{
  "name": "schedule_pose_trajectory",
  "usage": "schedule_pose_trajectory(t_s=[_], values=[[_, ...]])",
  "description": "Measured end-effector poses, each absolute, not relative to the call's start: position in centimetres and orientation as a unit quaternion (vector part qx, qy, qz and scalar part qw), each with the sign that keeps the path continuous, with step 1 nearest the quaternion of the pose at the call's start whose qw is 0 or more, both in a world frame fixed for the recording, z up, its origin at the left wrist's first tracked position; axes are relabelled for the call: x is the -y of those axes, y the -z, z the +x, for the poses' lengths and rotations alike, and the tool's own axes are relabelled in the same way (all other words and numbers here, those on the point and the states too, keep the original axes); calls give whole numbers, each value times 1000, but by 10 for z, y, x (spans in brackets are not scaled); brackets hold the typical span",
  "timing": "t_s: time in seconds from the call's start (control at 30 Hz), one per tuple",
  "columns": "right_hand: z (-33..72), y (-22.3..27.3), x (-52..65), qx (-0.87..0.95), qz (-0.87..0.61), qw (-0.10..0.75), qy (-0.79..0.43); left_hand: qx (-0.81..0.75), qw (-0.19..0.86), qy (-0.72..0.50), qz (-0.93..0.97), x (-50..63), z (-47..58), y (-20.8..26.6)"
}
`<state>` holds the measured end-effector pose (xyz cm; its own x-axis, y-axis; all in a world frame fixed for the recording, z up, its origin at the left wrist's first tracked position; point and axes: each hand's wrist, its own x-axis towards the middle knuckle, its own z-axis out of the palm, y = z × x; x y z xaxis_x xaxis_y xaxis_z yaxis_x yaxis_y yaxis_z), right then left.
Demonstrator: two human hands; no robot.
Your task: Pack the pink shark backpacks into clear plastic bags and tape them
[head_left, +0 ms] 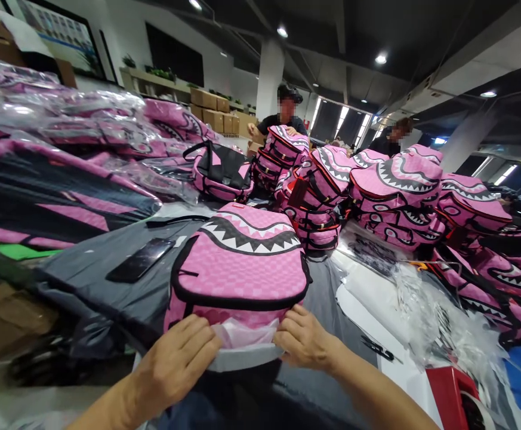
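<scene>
A pink checkered backpack (pixel 242 269) with black trim and a white-toothed shark-mouth print lies on the dark grey table cover in front of me. At its near end, a translucent plastic bag (pixel 244 355) is drawn partly over the pink fabric. My left hand (pixel 182 355) grips the bag's edge at the backpack's near left corner, fingers curled over. On the other side, my right hand (pixel 302 337) pinches the same edge near the right corner. The bag's rim stretches between both hands.
Left of the backpack lies a black phone (pixel 141 260). Bagged backpacks (pixel 94 119) are heaped far left. Stacked pink backpacks (pixel 394 179) stand behind and right. Small black snips (pixel 379 348), loose clear bags (pixel 439 310) and a red tape dispenser (pixel 452 394) are at right. Two people work beyond.
</scene>
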<state>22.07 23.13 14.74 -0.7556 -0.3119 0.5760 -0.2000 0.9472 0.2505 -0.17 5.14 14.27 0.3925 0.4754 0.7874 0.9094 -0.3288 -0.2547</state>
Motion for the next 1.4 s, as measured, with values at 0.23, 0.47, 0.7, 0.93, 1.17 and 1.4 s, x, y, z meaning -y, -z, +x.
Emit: schedule_pose_trajectory(t_s=[0.23, 0.47, 0.7, 0.93, 1.17, 1.4], values=[[219, -113, -226, 888, 69, 450, 68, 491, 296, 297, -764, -44, 17, -102], [219, -86, -215, 916, 7, 396, 62, 506, 355, 373, -692, -54, 21, -89], [232, -40, -220, 909, -4, 414, 34, 583, 287, 324, -687, -34, 53, -51], [257, -73, -215, 974, -41, 190, -112, 606, 267, 329, -673, -30, 48, -58], [239, -84, -214, 994, -67, 89, -6, 625, 225, 313, -679, -43, 50, -78], [245, -108, -215, 971, 55, 228, 44, 533, 223, 354, -736, -36, 35, -68]])
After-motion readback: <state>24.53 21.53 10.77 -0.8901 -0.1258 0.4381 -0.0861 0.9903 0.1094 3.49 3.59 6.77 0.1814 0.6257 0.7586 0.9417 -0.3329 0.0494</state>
